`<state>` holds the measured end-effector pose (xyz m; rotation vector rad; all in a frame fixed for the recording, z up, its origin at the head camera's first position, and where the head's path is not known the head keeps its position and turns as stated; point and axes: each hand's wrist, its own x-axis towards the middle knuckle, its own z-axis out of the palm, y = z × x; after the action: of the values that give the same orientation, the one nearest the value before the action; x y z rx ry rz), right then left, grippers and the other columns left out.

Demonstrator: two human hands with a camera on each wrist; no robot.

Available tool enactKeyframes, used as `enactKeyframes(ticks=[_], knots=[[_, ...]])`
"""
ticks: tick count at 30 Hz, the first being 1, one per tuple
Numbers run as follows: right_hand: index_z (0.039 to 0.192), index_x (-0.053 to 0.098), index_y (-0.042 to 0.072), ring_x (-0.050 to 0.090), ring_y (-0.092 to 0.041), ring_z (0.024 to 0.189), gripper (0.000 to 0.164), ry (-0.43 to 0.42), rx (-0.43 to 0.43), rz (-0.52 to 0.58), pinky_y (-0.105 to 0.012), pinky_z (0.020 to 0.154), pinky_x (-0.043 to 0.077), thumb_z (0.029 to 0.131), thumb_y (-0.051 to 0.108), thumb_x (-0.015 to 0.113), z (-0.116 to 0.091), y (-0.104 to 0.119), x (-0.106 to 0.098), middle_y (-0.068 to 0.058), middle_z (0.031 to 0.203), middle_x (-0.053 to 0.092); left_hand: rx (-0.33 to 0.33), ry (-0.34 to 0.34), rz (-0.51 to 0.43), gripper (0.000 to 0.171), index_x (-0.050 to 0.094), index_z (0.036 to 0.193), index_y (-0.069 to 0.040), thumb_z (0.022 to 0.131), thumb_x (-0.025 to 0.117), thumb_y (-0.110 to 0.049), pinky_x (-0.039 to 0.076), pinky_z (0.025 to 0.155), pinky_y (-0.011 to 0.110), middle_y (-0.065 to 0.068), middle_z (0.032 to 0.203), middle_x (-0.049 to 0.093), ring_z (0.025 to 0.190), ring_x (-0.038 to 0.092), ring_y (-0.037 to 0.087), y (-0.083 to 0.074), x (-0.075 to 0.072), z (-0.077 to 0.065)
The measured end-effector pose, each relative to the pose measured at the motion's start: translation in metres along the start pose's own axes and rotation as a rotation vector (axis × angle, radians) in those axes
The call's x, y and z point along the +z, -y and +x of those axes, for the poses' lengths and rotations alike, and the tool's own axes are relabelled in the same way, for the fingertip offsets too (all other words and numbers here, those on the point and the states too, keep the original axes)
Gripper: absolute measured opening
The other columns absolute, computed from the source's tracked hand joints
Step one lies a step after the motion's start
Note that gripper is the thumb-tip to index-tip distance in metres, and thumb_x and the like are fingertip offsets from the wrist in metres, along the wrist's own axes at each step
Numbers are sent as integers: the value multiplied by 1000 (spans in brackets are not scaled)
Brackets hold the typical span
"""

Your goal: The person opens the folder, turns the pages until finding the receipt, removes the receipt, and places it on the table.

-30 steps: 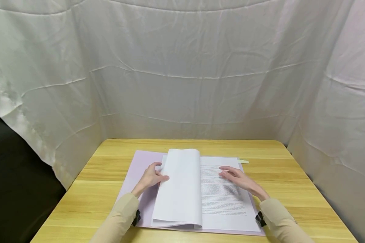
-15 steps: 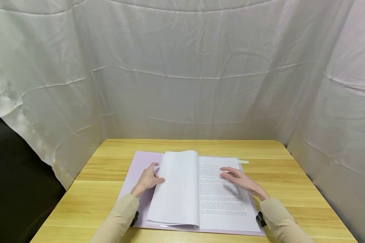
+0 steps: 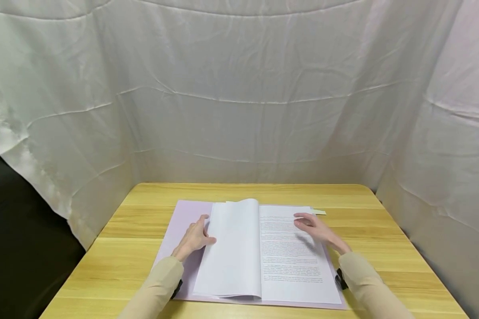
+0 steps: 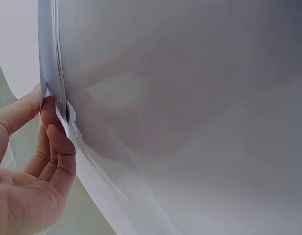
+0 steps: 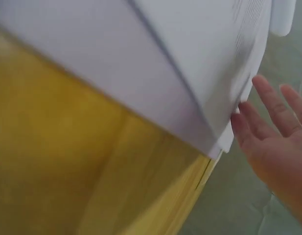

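Observation:
A stack of white sheets lies spread like a book on a pale purple folder (image 3: 185,217). Several turned-over sheets (image 3: 231,252), blank side up, curve over to the left. My left hand (image 3: 193,239) pinches their left edge, thumb on top; in the left wrist view the fingers (image 4: 65,159) curl beneath the paper edge. A printed page (image 3: 289,266) lies on the right side. Over its upper right part is my right hand (image 3: 314,228), fingers loosely bent and holding nothing. In the right wrist view that hand's fingers are spread near the paper edge.
The folder rests on a light wooden table (image 3: 383,266). A pale green tab (image 3: 319,212) sticks out at the upper right of the sheets. Grey-white cloth (image 3: 239,110) hangs behind and on both sides. Something black (image 3: 24,239) shows at the lower left.
My left hand has moved slightly left and the turned sheets now lie further left and flatter. My right hand has shifted a little to the right and away from me.

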<state>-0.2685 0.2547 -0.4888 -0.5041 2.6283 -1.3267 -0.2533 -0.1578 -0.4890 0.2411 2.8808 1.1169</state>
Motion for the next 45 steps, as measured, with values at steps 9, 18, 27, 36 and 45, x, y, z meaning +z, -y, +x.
enactKeyframes(ticks=[9, 18, 27, 36, 45], knots=[[141, 46, -12, 43, -58, 134, 53, -144, 38, -171, -67, 113, 36, 100, 18, 60, 20, -18, -16, -38, 145, 46, 25, 0, -18, 80, 42, 143, 7, 76, 84, -6, 50, 67, 31, 5, 72, 64, 66, 57, 15, -1, 1, -3], [143, 43, -13, 36, -59, 137, 58, -146, 80, -275, -69, 116, 30, 98, 19, 60, 35, -28, -23, -41, 148, 39, 34, 14, -81, 78, 45, 141, 7, 76, 86, -8, 46, 72, 28, 9, 83, 62, 73, 53, 14, -2, -1, -2], [144, 41, -13, 41, -58, 135, 55, -129, 111, -259, -67, 113, 36, 100, 16, 58, 38, -28, -26, -40, 147, 42, 90, 11, -96, 73, 47, 140, 8, 79, 84, -10, 49, 72, 27, 11, 88, 62, 78, 59, 14, -3, -3, -2], [142, 45, -10, 56, -46, 114, 54, -279, 136, -204, -57, 98, 48, 93, 6, 63, 35, -24, -25, -36, 127, 55, 130, 17, -96, 71, 48, 138, 9, 80, 84, -12, 47, 66, 21, 15, 90, 63, 76, 59, 15, -4, -3, -2], [112, 65, -10, 56, -22, 74, 27, -365, 155, -190, -25, 62, 42, 95, 11, 65, 31, -19, -28, -19, 89, 67, 128, 8, -98, 68, 50, 136, 8, 81, 84, -12, 47, 64, 21, 14, 90, 65, 78, 62, 17, -2, -3, -1]])
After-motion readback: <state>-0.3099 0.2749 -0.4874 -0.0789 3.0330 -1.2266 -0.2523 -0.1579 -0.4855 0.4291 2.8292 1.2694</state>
